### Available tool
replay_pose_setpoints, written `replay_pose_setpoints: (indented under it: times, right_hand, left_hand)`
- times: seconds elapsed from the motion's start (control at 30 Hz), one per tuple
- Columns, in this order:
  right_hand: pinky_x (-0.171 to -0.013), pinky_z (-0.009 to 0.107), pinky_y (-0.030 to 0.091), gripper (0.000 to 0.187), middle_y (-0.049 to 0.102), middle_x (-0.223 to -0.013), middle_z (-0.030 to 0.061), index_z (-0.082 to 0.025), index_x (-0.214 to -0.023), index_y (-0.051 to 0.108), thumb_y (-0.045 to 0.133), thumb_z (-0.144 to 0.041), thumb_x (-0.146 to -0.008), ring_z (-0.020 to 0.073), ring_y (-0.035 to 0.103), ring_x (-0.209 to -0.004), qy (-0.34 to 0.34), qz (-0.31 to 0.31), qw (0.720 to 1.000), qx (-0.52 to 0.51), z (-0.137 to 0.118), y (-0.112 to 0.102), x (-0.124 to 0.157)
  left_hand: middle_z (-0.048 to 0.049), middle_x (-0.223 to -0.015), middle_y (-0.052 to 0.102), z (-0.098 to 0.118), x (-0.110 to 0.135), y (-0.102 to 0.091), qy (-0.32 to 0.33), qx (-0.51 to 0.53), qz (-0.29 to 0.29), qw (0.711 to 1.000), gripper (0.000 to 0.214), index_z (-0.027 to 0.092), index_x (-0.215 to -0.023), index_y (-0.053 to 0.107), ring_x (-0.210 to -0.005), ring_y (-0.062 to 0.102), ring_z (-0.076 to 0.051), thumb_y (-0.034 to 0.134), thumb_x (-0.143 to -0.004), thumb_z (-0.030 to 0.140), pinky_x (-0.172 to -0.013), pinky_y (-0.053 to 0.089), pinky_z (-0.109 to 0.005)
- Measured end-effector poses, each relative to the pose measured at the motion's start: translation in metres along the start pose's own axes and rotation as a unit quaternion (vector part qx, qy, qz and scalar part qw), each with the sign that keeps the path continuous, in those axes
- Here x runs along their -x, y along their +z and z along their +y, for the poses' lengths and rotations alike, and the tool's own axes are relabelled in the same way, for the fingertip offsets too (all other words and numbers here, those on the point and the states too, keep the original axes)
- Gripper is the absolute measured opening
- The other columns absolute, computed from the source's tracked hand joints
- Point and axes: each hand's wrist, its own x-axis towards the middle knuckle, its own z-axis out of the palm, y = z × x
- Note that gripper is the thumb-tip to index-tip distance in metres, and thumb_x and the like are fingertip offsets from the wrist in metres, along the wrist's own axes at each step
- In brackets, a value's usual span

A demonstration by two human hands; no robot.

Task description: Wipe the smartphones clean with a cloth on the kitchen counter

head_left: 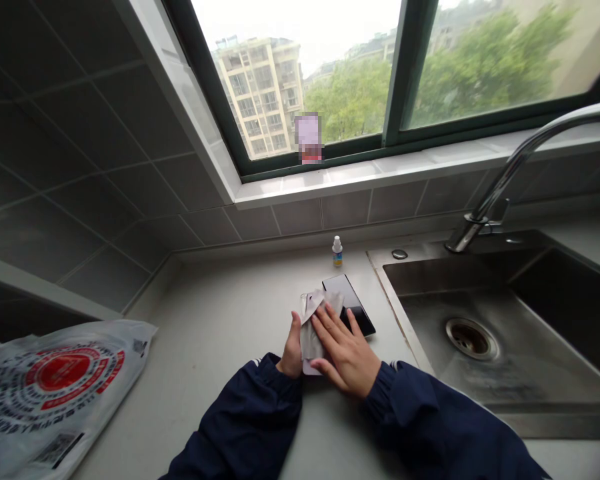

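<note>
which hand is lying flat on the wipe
The right hand, fingers spread over the pale grey wipe; the left hand stands on edge against the wipe's side instead.

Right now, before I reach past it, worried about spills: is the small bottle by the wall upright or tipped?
Upright: the small bottle stands on its base on the counter, white cap uppermost.

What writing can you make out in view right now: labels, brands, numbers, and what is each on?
Plastic bag: red round logo and rings of dark lettering, too creased and distorted to read.
Small bottle: label too small to read.
Pixelated patch at the window: blurred out, unreadable.
No word or number can be quoted.
</note>
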Motion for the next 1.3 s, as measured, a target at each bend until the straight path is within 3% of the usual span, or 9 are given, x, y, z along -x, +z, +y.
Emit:
replay_pose_setpoints:
  times: [0.13, 0.3, 0.53, 0.7, 0.93, 1.13, 1.3]
  right_hand:
    - [-0.111, 0.064, 0.02, 0.071, 0.02, -0.157, 0.0171, -0.008, -0.152, 0.018, 0.039, -0.048, -0.097, 0.0365, 0.015, -0.146, 0.03, 0.022, 0.999, 0.012, 0.002, 0.003, -0.001]
    - [-0.114, 0.059, 0.016, 0.073, 0.019, -0.158, 0.0121, -0.014, -0.153, 0.018, 0.043, -0.051, -0.095, 0.0337, 0.015, -0.146, -0.029, -0.001, 1.0, 0.002, -0.006, 0.0, 0.0]
    - [-0.111, 0.063, 0.021, 0.068, 0.017, -0.157, 0.0158, -0.009, -0.152, 0.018, 0.04, -0.042, -0.098, 0.0349, 0.016, -0.146, 0.029, 0.025, 0.999, 0.014, 0.002, 0.0, -0.003]
    - [-0.113, 0.06, 0.019, 0.072, 0.021, -0.157, 0.0121, -0.013, -0.153, 0.018, 0.044, -0.047, -0.095, 0.0334, 0.016, -0.146, -0.02, 0.007, 1.0, -0.003, -0.003, -0.001, -0.002]
    - [-0.111, 0.061, 0.023, 0.066, 0.019, -0.157, 0.0153, -0.009, -0.152, 0.019, 0.039, -0.04, -0.098, 0.0339, 0.015, -0.146, 0.04, 0.038, 0.998, 0.005, 0.003, 0.001, -0.003]
    - [-0.112, 0.062, 0.02, 0.066, 0.023, -0.157, 0.0126, -0.011, -0.151, 0.023, 0.044, -0.042, -0.096, 0.034, 0.018, -0.146, -0.033, 0.002, 0.999, -0.014, -0.004, -0.001, -0.002]
    - [-0.111, 0.062, 0.023, 0.063, 0.025, -0.156, 0.0107, -0.016, -0.152, 0.022, 0.042, -0.039, -0.097, 0.0317, 0.022, -0.145, 0.007, 0.02, 1.0, -0.007, 0.005, -0.005, -0.004]
  left_hand:
    - [-0.0057, -0.149, 0.044, -0.003, -0.002, -0.001, 0.024, -0.022, -0.032, 0.999, 0.058, 0.018, -0.131, 0.057, -0.145, 0.023, -0.023, 0.026, -0.097, 0.053, -0.121, 0.007, -0.038]
    - [-0.0103, -0.14, 0.053, 0.0, 0.004, -0.002, -0.021, -0.017, -0.006, 1.0, 0.062, 0.014, -0.127, 0.06, -0.143, 0.027, -0.023, 0.024, -0.096, 0.055, -0.121, 0.006, -0.038]
    - [-0.0079, -0.151, 0.039, -0.004, 0.0, 0.001, 0.007, -0.028, -0.01, 1.0, 0.061, 0.015, -0.141, 0.045, -0.146, 0.02, -0.024, 0.027, -0.097, 0.053, -0.122, 0.007, -0.039]
    - [-0.0121, -0.148, 0.043, -0.003, 0.002, -0.004, -0.01, -0.041, 0.016, 0.999, 0.063, 0.011, -0.138, 0.048, -0.146, 0.019, -0.024, 0.036, -0.094, 0.054, -0.122, 0.007, -0.038]
    - [-0.0043, -0.151, 0.04, -0.004, -0.001, 0.002, 0.015, -0.043, -0.033, 0.998, 0.055, 0.021, -0.136, 0.052, -0.145, 0.023, -0.023, 0.043, -0.092, 0.053, -0.121, 0.01, -0.037]
    - [-0.007, -0.138, 0.056, 0.0, 0.001, -0.005, -0.017, -0.047, -0.01, 0.999, 0.057, 0.017, -0.125, 0.063, -0.142, 0.032, -0.023, 0.039, -0.092, 0.057, -0.12, 0.015, -0.037]
    - [-0.0059, -0.147, 0.046, 0.0, 0.001, -0.001, -0.004, -0.055, -0.015, 0.998, 0.057, 0.02, -0.133, 0.056, -0.144, 0.026, -0.025, 0.042, -0.091, 0.056, -0.121, 0.015, -0.039]
